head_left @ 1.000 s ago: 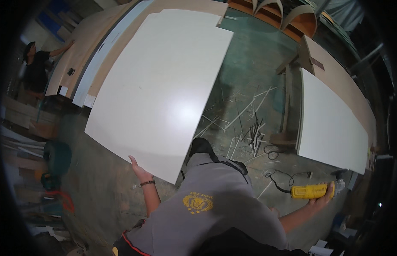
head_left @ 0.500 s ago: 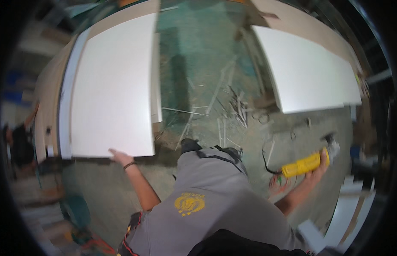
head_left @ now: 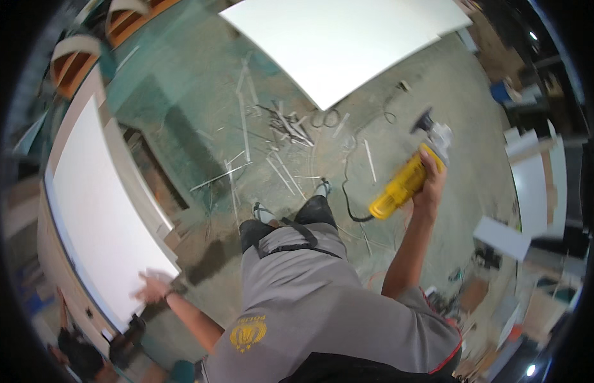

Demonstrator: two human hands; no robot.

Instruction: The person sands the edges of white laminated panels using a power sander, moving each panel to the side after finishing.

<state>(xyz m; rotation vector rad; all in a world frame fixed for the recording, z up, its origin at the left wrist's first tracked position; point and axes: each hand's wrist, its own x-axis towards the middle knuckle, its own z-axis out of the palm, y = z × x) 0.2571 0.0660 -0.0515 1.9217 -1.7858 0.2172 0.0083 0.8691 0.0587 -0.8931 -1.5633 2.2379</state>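
Closed right grip (head_left: pixel 431 182) is holding one yellow grinder (head_left: pixel 399 185) above the floor (head_left: pixel 466 204). Blurred left grip (head_left: pixel 154 288) is standing spread at one white panel (head_left: pixel 102 217), contact unclear. One lettered emblem (head_left: pixel 248 332) is marking the shirt (head_left: pixel 303 300).

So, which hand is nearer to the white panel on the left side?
Left. The left hand is over the near end of the panel, too blurred to tell contact; the right hand is farther away, on the body's other side, holding the grinder.

1 panel (head_left: pixel 102 214) is lying left of me, another panel (head_left: pixel 348 51) ahead; between them, strips (head_left: pixel 289 129) are lying on the floor (head_left: pixel 475 159), left of my grinder (head_left: pixel 401 183).
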